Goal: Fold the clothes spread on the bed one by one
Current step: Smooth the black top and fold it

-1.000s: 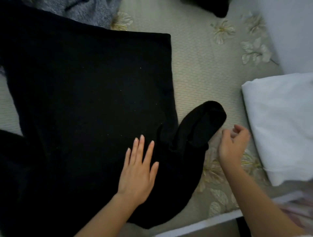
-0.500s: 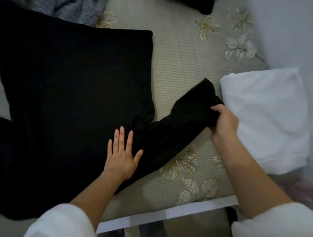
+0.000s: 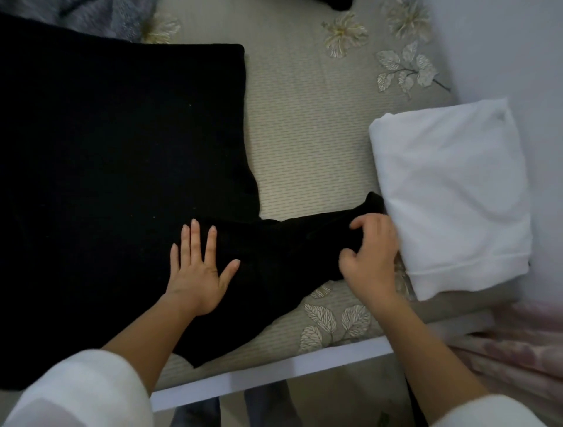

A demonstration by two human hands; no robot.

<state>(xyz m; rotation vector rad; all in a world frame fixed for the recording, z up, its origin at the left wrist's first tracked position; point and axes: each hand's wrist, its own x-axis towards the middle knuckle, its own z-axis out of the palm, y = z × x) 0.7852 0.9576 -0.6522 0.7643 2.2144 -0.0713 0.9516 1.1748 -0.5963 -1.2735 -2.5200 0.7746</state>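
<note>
A large black garment lies spread over the left half of the bed. Its black sleeve stretches out to the right, toward a folded white cloth. My left hand presses flat on the garment where the sleeve joins the body, fingers straight and spread. My right hand holds the sleeve near its cuff, fingers curled into the fabric. The cuff end touches the white cloth.
A folded white cloth sits on the bed at the right, against a pale wall. A grey garment and another black item lie at the far edge. The white bed frame runs along the near side.
My right hand took hold of the bunched sleeve and drew it out to the right, then lowered it flat. My left hand stayed pressed on the garment.
</note>
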